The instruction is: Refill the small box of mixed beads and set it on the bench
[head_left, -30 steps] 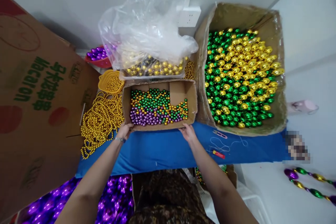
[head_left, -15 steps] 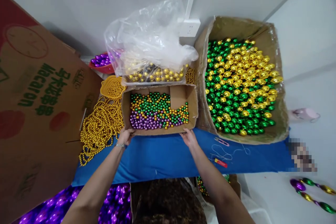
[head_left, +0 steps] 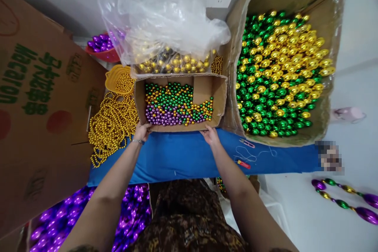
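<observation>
A small cardboard box [head_left: 180, 128] stands on the blue cloth [head_left: 171, 153], its near wall toward me. Small green, gold and purple beads [head_left: 168, 104] cover most of its floor, and a bare cardboard patch shows at the back right. My left hand [head_left: 143, 132] grips the near left corner, thumb on the rim. At the near edge, toward the right corner, my right hand [head_left: 210, 134] holds the same box, thumb on the rim and the other fingers partly hidden. Gold bead strings [head_left: 113, 126] lie beside my left hand.
On the right stands a large carton [head_left: 321, 126] of green and gold beads. A clear plastic bag [head_left: 165, 15] over gold beads, a yellow basket [head_left: 110, 80] and a red bowl [head_left: 108, 55] stand behind. Small snips [head_left: 247, 143], thread and a red-yellow object [head_left: 243, 164] lie right.
The view has shifted and come closer, so the table sits higher in the picture. Both hands keep their hold on the small box, which stays in the same place among its neighbours.
</observation>
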A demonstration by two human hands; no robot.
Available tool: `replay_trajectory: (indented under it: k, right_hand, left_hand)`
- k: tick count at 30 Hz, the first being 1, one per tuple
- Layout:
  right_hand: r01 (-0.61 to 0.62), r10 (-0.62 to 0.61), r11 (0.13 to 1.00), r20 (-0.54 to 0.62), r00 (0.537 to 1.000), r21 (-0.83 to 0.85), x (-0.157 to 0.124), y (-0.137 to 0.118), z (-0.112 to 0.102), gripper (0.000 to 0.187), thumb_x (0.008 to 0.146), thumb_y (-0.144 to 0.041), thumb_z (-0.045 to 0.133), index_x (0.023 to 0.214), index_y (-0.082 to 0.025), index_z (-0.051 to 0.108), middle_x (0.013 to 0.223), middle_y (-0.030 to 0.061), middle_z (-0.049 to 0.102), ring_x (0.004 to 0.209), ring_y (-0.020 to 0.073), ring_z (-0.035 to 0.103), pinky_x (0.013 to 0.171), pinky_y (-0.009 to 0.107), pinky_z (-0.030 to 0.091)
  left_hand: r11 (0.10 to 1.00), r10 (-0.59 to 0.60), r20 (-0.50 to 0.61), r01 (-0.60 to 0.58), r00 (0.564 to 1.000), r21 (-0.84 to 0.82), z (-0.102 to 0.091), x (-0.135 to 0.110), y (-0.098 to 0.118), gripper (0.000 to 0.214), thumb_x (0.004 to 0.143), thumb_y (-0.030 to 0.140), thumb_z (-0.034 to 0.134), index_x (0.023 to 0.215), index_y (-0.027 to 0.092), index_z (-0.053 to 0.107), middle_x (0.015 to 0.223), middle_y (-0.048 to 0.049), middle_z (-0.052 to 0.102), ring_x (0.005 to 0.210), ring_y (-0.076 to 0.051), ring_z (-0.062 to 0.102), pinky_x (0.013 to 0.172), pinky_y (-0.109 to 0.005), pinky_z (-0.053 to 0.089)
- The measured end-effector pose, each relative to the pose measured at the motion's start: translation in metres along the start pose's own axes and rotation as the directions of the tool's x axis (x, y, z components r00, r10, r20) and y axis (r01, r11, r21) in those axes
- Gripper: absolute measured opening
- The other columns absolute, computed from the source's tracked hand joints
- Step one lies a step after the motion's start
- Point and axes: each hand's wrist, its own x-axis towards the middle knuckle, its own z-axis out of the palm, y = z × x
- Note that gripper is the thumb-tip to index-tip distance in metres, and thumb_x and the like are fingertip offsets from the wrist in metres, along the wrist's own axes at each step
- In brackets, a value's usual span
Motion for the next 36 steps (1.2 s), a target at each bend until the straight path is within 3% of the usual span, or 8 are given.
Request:
replay_trajectory:
  k: [5,9,19,27,30,34,36]
  right_hand:
    - [-0.013,0.013,1.0,0.009,1.0,-0.019,-0.003,-0.001,0.0,0.033,0.07,-0.017,0.072,0.097,-0.027,0.055,0.099,-0.0055,0.071,0.091,0.0136,0.068,0.082,0.04,0.059]
    - [0.02,-0.02,1.0,0.031,0.999,-0.022,0.001,0.0,0.0,0.031,0.068,-0.013,0.068,0.095,-0.025,0.057,0.096,-0.0039,0.071,0.092,0.0148,0.067,0.082,0.037,0.06]
    - [0.01,-0.01,1.0,0.026,1.0,-0.02,0.008,-0.004,0.009,0.034,0.07,-0.013,0.067,0.099,-0.025,0.056,0.095,-0.0043,0.071,0.09,0.0137,0.068,0.083,0.036,0.059]
    - [-0.045,0.045,0.999,-0.017,0.999,-0.029,0.001,-0.003,0.015,0.042,0.073,-0.028,0.075,0.107,-0.031,0.051,0.104,-0.0033,0.068,0.088,0.0154,0.067,0.079,0.041,0.06]
    - [-0.055,0.055,0.998,0.003,0.998,-0.042,-0.014,0.002,0.012,0.041,0.078,-0.038,0.071,0.112,-0.033,0.049,0.108,-0.0021,0.066,0.086,0.0161,0.069,0.074,0.038,0.06]
    - [-0.094,0.099,0.993,0.057,0.993,-0.077,-0.058,0.022,-0.014,0.043,0.083,-0.045,0.066,0.12,-0.031,0.048,0.105,0.0005,0.066,0.083,0.0148,0.069,0.069,0.03,0.058]
    - [-0.139,0.164,0.975,0.141,0.976,-0.172,-0.08,0.037,-0.036,0.043,0.081,-0.048,0.067,0.116,-0.026,0.054,0.099,0.0018,0.068,0.079,0.0136,0.069,0.067,0.027,0.057]
  left_hand:
    - [1.0,-0.018,0.016,0.018,1.0,0.003,0.005,-0.01,0.001,0.04,0.054,0.011,0.072,0.092,0.018,0.062,0.075,0.0009,0.066,0.072,-0.019,0.067,0.075,-0.039,0.058]
    - [1.0,0.004,-0.009,-0.004,1.0,-0.012,0.006,-0.017,-0.005,0.046,0.053,0.006,0.068,0.097,0.019,0.065,0.071,0.0016,0.066,0.077,-0.022,0.068,0.077,-0.039,0.058]
    - [1.0,-0.011,-0.016,0.011,1.0,-0.016,0.011,-0.008,0.003,0.048,0.055,0.004,0.065,0.101,0.018,0.065,0.072,0.0008,0.067,0.07,-0.019,0.068,0.069,-0.033,0.059]
    - [0.999,-0.034,0.041,0.035,0.999,-0.005,0.008,-0.016,0.014,0.038,0.063,0.022,0.078,0.099,0.02,0.064,0.076,0.0016,0.067,0.071,-0.016,0.066,0.075,-0.034,0.057]
    - [0.998,-0.067,0.09,0.065,0.994,0.029,-0.002,-0.023,0.015,0.037,0.068,0.039,0.077,0.099,0.023,0.063,0.083,0.0001,0.068,0.075,-0.017,0.066,0.076,-0.035,0.056]
    - [0.987,-0.123,0.111,0.11,0.986,0.12,-0.026,-0.042,-0.016,0.046,0.077,0.069,0.056,0.093,0.026,0.06,0.093,-0.0024,0.07,0.088,-0.022,0.069,0.078,-0.038,0.057]
    - [0.925,-0.16,0.148,0.096,0.976,0.369,-0.037,-0.053,-0.046,0.05,0.079,0.073,0.047,0.083,0.025,0.057,0.084,-0.003,0.069,0.085,-0.021,0.069,0.08,-0.037,0.057]
